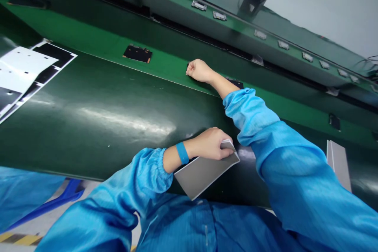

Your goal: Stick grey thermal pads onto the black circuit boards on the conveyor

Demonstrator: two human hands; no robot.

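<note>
The person's left hand (212,144) pinches a thin stack of grey sheets (202,176) between thumb and fingers; the stack slants down and leftward from those fingertips, over the dark green table (88,94). Ahead of the left fingers, the right hand (201,71) is over a bright green strip (169,69), its fingers curled together; a dark edge (188,65) shows at their tips, but whether they pinch it cannot be told. Left of the right fingers, apart, lies a black panel (137,54); right of them, another dark panel (235,83) is partly hidden. Well left of all the fingers lie white sheets (25,67)
</note>
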